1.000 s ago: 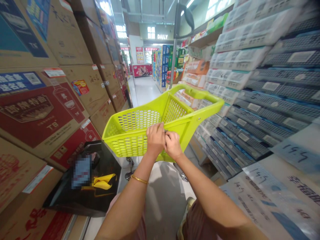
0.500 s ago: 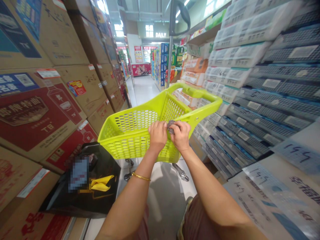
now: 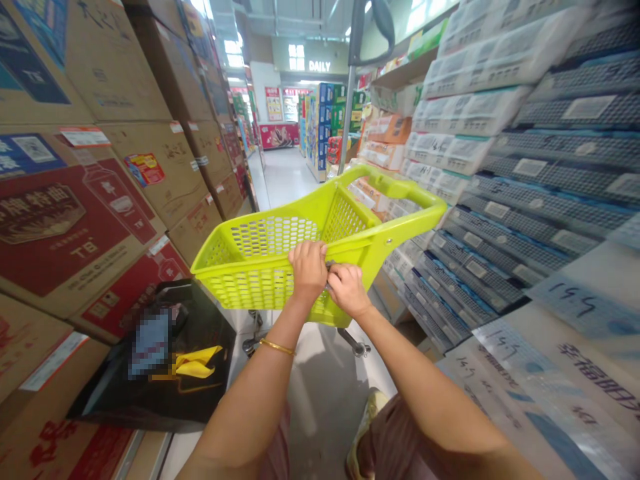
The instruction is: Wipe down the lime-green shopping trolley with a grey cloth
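Note:
A lime-green plastic shopping cart [image 3: 250, 287] with perforated sides stands sideways in front of me. My left hand [image 3: 308, 272] is closed over the near rim of its basket, fingers hooked inside. Close beside it, my right hand [image 3: 346, 288] presses against the cart's outer side, just below the rim. Its fingers are curled on a grey scouring pad [image 3: 329, 265], of which only a dark sliver shows between the hands. Inside, the visible part of the basket holds nothing.
At left, cardboard cartons [image 3: 75, 227] are stacked high; a black bag [image 3: 195, 407] with a yellow cloth [image 3: 197, 362] lies by them. Packs of tissue [image 3: 465, 113] pile up on the right. A grey pole handle [image 3: 353, 67] rises behind the cart, and an aisle floor [image 3: 285, 177] stretches beyond.
My right hand moved right along the cart's side, showing the grey scouring pad, then came back left and down against my left hand. My left hand stayed at the rim.

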Motion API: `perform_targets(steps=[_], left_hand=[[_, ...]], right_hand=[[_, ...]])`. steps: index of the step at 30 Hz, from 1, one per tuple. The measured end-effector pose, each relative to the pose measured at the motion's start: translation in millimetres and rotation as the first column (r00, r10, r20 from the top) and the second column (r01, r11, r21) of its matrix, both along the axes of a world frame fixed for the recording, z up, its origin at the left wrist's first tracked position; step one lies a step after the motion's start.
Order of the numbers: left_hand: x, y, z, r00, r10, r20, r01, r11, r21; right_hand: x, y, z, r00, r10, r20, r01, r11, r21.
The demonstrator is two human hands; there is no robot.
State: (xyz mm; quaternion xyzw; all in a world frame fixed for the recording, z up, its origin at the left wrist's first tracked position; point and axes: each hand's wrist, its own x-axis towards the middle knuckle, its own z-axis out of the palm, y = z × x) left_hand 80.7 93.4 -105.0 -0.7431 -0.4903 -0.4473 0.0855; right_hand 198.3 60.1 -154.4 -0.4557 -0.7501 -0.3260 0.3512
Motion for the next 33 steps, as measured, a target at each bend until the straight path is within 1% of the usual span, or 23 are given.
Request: perform_targets(steps=[5,7,9,12,14,17,18,20,22,25,27,29,31,33], left_hand=[[-2.4,-0.8,-4.3,1.0,-0.014,-0.027,0.016,0.998,0.067],[-2.7,-1.6,-4.1,0.999,-0.027,-0.037,0.03,0.996,0.087],[-2.0,-1.9,-3.5,0.999,-0.031,-0.041,0.034,0.996,0.086],[0.4,-0.9,-2.9,0.999,-0.03,-0.041,0.033,0.998,0.061],[2.1,0.7,-3.0,0.999,-0.03,-0.032,0.032,0.999,0.041],[3.6,3.5,-3.6,0.999,-0.029,-0.021,0.03,0.999,0.032],[3.8,4.2,-3.7,0.999,-0.029,-0.02,0.029,0.999,0.036],[3.9,5.1,-3.7,0.999,-0.029,-0.018,0.029,0.999,0.043],[3.8,4.9,-3.4,0.999,-0.031,-0.016,0.032,0.999,0.044],[4.0,3.5,-2.9,0.999,-0.034,-0.013,0.034,0.998,0.047],[4.2,2.1,-2.7,0.999,-0.034,-0.018,0.035,0.998,0.049],[4.6,0.8,-2.4,0.999,-0.036,-0.022,0.037,0.998,0.042],[4.8,0.2,-2.0,0.999,-0.042,-0.021,0.043,0.999,0.028],[5.1,0.3,-1.6,0.999,-0.047,-0.019,0.047,0.999,0.019]], right_hand=[[5.7,-0.9,22.1,0.996,-0.021,-0.084,0.032,0.99,0.136],[7.4,-1.1,27.7,0.996,-0.036,-0.084,0.05,0.983,0.176],[8.9,-1.3,29.5,0.996,-0.045,-0.078,0.059,0.981,0.186],[10.4,-1.9,24.3,0.995,-0.079,-0.067,0.088,0.984,0.153],[10.4,-2.7,15.7,0.994,-0.097,-0.042,0.1,0.992,0.08],[9.4,-4.3,-0.6,0.997,-0.073,0.006,0.073,0.995,-0.061],[9.3,-4.8,-5.2,0.998,-0.064,0.015,0.065,0.994,-0.093],[10.0,-5.6,-10.2,0.998,-0.054,0.022,0.056,0.992,-0.116],[12.4,-5.6,-8.1,0.999,-0.035,0.038,0.038,0.995,-0.095],[18.8,-4.6,7.1,1.0,-0.028,0.006,0.028,1.0,0.008],[23.0,-3.6,19.5,0.995,-0.071,-0.072,0.078,0.992,0.097],[25.4,-2.7,27.4,0.986,-0.115,-0.118,0.132,0.98,0.148],[25.1,-1.9,27.5,0.986,-0.13,-0.106,0.146,0.978,0.151],[22.4,-1.2,20.0,0.989,-0.12,-0.084,0.13,0.984,0.122]])
